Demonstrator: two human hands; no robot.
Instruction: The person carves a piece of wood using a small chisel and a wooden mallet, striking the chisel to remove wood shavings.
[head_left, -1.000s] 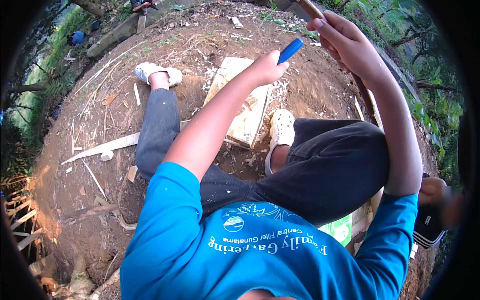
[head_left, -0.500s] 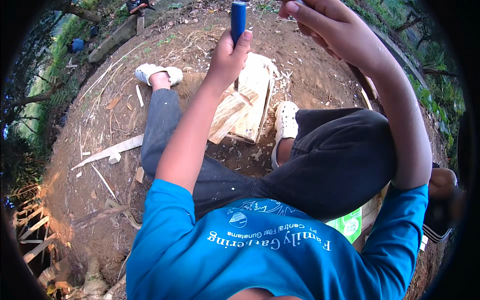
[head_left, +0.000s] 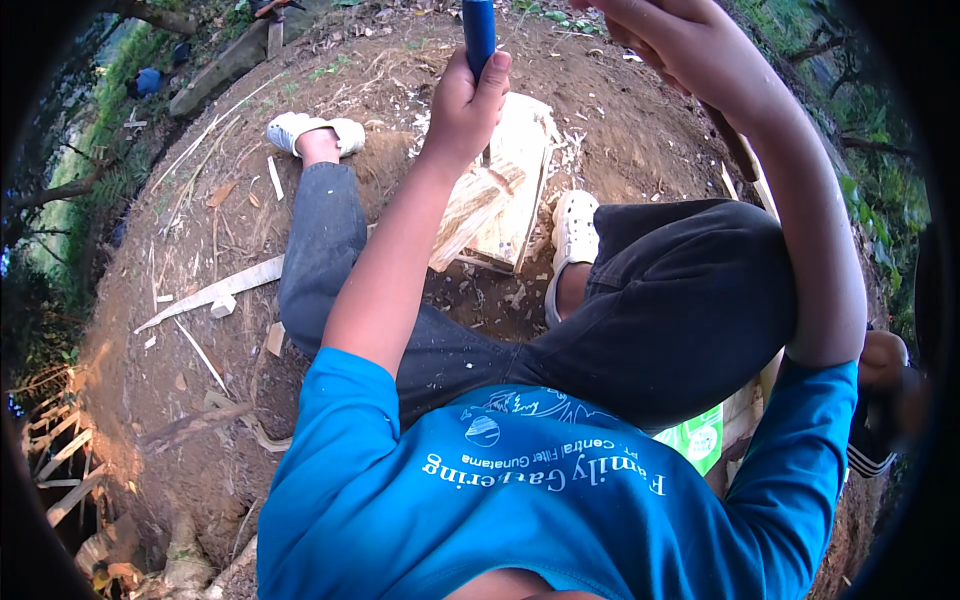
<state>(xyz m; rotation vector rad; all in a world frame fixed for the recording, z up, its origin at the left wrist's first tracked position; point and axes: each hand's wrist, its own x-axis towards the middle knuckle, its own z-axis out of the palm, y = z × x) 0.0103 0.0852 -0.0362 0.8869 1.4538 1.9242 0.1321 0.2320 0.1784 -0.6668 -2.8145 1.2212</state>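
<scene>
My left hand is wrapped round the blue handle of an upright chisel. Below the fist, the chisel's blade runs down toward a pale, partly carved wood block; the hand mostly hides where it meets the wood. A split-looking slab with streaked grain forms the near left part of the block. Raised at the upper right is my right hand, fingers curled. The frame's top edge cuts off whatever it grips. A dark brown stick-like piece shows beside my right forearm.
My feet in white clogs flank the block. Wood chips and a long pale strip lie on the dirt to the left. A green packet is by my right thigh. Another person is partly seen at the right edge.
The view has shifted slightly, and the ground and block sit a little higher. Both hands appear higher too. My left hand keeps its hold on the chisel.
</scene>
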